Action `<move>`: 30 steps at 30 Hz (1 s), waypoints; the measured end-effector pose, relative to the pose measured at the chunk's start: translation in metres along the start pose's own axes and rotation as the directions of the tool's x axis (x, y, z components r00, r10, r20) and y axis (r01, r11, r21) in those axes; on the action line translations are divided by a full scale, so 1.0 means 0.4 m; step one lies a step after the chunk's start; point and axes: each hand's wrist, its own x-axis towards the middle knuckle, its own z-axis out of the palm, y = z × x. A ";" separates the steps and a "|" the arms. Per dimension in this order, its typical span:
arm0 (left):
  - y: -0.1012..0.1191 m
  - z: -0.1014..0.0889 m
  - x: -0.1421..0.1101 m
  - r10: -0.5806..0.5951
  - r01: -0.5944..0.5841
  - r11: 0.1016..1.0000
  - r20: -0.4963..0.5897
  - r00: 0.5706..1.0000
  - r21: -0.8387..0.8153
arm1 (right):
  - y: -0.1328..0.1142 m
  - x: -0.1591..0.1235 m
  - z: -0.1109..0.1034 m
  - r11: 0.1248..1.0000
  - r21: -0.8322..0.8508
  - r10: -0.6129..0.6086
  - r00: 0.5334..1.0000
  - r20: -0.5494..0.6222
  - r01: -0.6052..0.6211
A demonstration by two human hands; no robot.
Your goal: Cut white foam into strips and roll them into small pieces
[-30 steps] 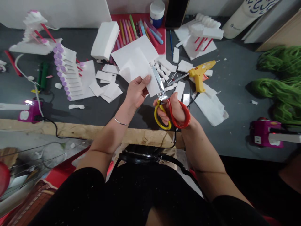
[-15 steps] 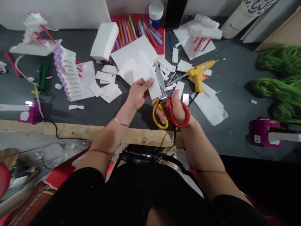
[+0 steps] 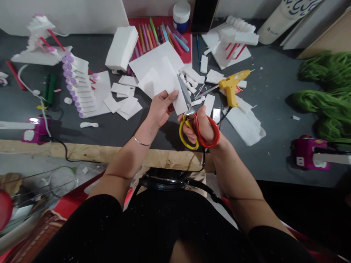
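My left hand (image 3: 160, 109) and right hand (image 3: 203, 128) are apart but close together, raised over the centre of the worktop (image 3: 263, 109), just in from its near edge. The left is clamped on the lower part of a white foam sheet (image 3: 164, 82). The right is clamped through the red and yellow loops of the scissors (image 3: 185, 94), with the steel blades along the right edge of the sheet. From this angle, I cannot confirm whether the lower blade sits beneath the foam.

Hazards at this position:

1. Hand injury: the blades are near my left fingertips. Any slip along the sheet edge could bring the cutting edges onto those fingers.
2. Material damage: the foam is thin. Blunt blades or a twisting grip could tear or crush it rather than shear it cleanly.
3. Snagging: loose foam offcuts (image 3: 192, 86) lie under the blade tips, and a yellow hot glue gun (image 3: 231, 87) sits just to the right. Swinging the scissors wide could catch either one.
4. Contact with the glue gun: its metal nozzle points away from my hands, but if it is hot, reaching across it could cause a burn. The view does not show whether it is powered.
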 end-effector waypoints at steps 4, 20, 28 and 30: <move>0.000 -0.011 0.006 0.013 -0.013 1.000 -0.011 1.000 0.021 | 0.002 -0.001 -0.002 1.000 0.014 -0.025 1.000 0.008 0.025; 0.001 0.005 -0.005 0.033 -0.032 0.999 -0.021 0.999 0.038 | 0.002 -0.004 0.026 0.996 -0.038 -0.085 0.994 -0.065 0.082; -0.005 0.015 -0.014 -0.011 0.011 1.000 -0.015 1.000 0.005 | 0.011 0.009 0.014 0.992 -0.049 -0.113 0.994 0.013 0.113; -0.008 0.016 -0.014 -0.012 0.012 1.000 -0.018 1.000 0.000 | 0.016 0.015 0.012 0.990 -0.057 -0.128 0.992 0.016 0.129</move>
